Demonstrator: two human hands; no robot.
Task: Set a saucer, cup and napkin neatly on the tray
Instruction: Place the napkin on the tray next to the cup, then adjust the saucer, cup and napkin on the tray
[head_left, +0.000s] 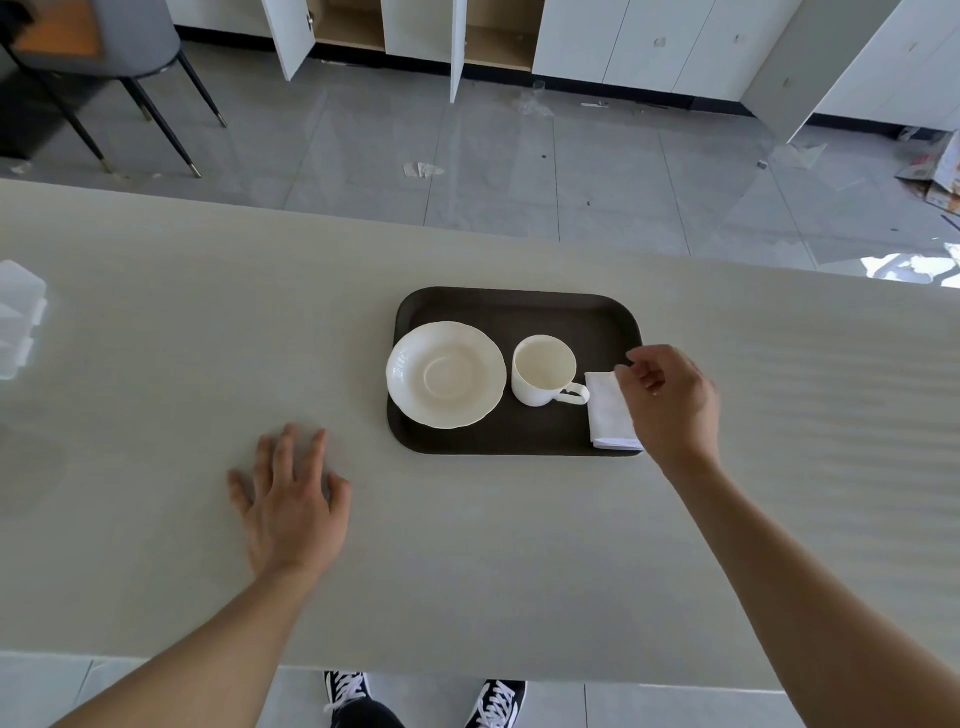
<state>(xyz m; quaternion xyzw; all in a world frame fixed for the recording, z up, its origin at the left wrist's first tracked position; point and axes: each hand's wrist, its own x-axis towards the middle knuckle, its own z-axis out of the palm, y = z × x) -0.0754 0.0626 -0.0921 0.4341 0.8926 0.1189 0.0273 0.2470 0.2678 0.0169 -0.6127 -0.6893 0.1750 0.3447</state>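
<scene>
A dark brown tray (519, 312) lies on the pale table. On its left part sits a white saucer (445, 375), its left rim just over the tray's edge. A white cup (543, 370) stands upright beside the saucer, its handle pointing right. A folded white napkin (608, 410) lies at the tray's right end, next to the handle. My right hand (670, 400) hovers over the napkin's right side, fingers loosely curled and apart, thumb and forefinger near the napkin's far corner. My left hand (291, 499) rests flat on the table, left of the tray, fingers spread.
The long pale table (208, 312) runs across the view; its near edge is close to my shoes. A clear plastic container (15, 317) sits at the far left. Beyond the table are a chair (119, 62), white cabinets and litter on the grey floor.
</scene>
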